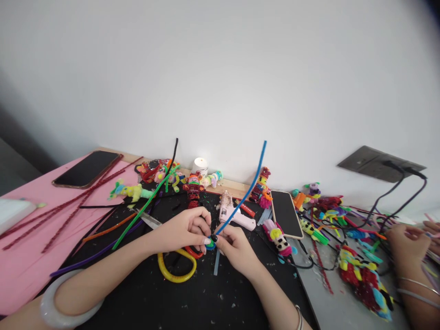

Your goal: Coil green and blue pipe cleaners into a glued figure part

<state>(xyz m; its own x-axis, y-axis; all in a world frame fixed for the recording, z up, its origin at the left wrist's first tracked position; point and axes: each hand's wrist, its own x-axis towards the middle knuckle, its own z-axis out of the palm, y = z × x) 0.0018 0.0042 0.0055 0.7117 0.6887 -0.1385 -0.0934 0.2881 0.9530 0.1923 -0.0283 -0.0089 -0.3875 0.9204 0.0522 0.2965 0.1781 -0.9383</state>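
My left hand and my right hand meet above the black mat, fingers pinched together. Between their fingertips is a small green and blue coiled piece, partly covered. A long blue pipe cleaner rises up and to the right from my right fingertips. Scissors with yellow and red handles lie partly under my left hand and wrist. A clear glue stick shows just below the fingers. Behind my hands rests a pale pink hot glue gun.
Pipe-cleaner figures line the wall side. Phones lie left and right. Loose green and dark red pipe cleaners spread leftward. Black cords run from a wall socket. Another person's hands are at right.
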